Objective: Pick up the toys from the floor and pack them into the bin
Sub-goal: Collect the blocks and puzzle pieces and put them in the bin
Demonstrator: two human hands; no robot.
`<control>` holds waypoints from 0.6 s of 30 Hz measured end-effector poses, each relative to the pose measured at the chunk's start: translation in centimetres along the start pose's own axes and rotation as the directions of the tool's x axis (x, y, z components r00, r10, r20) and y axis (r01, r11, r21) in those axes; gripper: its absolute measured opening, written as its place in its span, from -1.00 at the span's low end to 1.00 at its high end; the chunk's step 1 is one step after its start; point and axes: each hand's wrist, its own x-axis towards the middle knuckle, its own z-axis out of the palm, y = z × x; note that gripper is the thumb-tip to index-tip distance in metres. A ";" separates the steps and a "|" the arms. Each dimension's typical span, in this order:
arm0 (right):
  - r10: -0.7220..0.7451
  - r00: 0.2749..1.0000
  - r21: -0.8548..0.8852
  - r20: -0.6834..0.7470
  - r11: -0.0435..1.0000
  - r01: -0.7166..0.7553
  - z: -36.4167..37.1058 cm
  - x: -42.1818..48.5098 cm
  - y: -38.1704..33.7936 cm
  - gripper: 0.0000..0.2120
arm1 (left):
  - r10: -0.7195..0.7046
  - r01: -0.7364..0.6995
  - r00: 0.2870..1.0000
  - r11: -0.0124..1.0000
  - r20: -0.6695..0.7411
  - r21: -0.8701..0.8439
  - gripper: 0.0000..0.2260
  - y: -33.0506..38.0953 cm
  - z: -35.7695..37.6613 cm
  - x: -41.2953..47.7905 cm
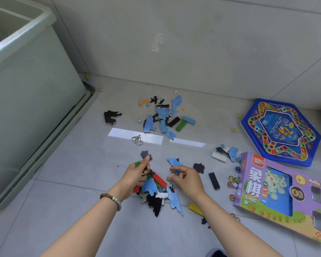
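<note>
grey tile floor [72,182] | bin [26,89] by wall | left hand [137,175], right hand [187,180] clamped on toys [152,186]

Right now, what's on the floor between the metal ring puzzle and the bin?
Nothing: in the head view, only bare tile separates the metal ring puzzle from the bin.

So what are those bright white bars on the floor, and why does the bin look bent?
In the head view, the white bars are glare, a light reflected in the glossy floor tiles; a fainter reflection shows on the wall. The bin looks curved through wide-angle distortion. Lighting is soft, shadows faint; both hands, left and right, look fairly sharp.
</note>
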 end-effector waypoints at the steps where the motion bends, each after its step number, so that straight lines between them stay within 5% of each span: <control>1: 0.000 1.000 -0.041 -0.013 0.999 -0.001 0.0 0.0 0.1 -0.84 | 0.015 -0.016 1.000 0.998 0.013 0.063 -0.67 -0.3 -0.1 -0.1; 8: 0.000 0.999 -0.055 -0.043 0.999 -0.002 0.1 0.0 0.0 -0.84 | 0.076 -0.096 0.993 0.966 0.089 0.241 -0.73 -1.2 0.0 -0.7; 10: 0.109 0.994 0.205 -0.015 0.973 -0.104 -0.6 -0.1 -0.6 -0.78 | 0.075 -0.099 0.992 0.965 0.104 0.241 -0.75 -0.7 0.5 -0.9; 13: 0.193 0.969 0.603 0.156 0.758 -0.248 -3.5 -0.6 -1.1 -0.74 | 0.091 -0.133 0.985 0.944 0.149 0.302 -0.76 0.3 2.2 -1.2; 18: 0.178 0.983 0.725 0.049 0.671 -0.158 -10.4 -2.0 0.8 -0.50 | 0.111 -0.201 0.965 0.898 0.239 0.391 -0.68 2.0 7.4 -0.8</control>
